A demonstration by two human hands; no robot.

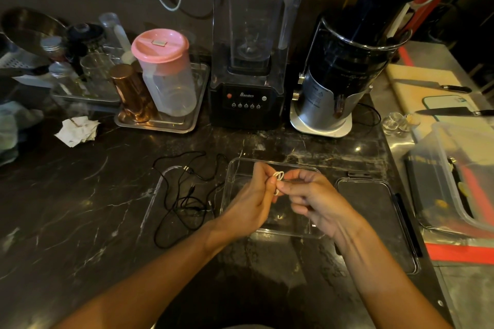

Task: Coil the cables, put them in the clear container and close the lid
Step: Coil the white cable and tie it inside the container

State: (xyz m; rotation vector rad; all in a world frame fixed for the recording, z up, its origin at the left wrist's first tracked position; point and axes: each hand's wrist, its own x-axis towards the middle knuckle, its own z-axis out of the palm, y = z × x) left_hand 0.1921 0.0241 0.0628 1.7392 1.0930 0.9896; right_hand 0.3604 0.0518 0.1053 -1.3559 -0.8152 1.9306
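Left hand: your left hand [251, 203] is raised over the container, its fingertips pinching one small white cable.
Right hand: your right hand [318, 200] meets the left, thumb and forefinger pinching the same cable; the other fingers are curled under.
White cable: one white cable [278, 179], wound into a few small loops, is held between your two hands above the container.
Black cable: loose and uncoiled, the black cable [187, 195] sprawls on the counter just left of your left hand; you cannot tell whether it is one lead or more in that tangle.
Container: one clear container [240, 165] sits open directly under both hands, its far rim showing beyond your fingers.
Lid: one clear lid [374, 222] lies flat on the counter just right of your right hand, off the container.
Counter: dark marbled counter [80, 208] under everything.
Beyond your hands: one blender [248, 61] straight ahead, one juicer [344, 69] ahead and to the right, one pink-lidded jug [165, 72] ahead and to the left, standing beside one copper cup [131, 91] on a steel tray [155, 125].
Far left: one crumpled paper [77, 131].
Far right: two knives [438, 85] on a board, and one larger tub [454, 176] beyond the lid.
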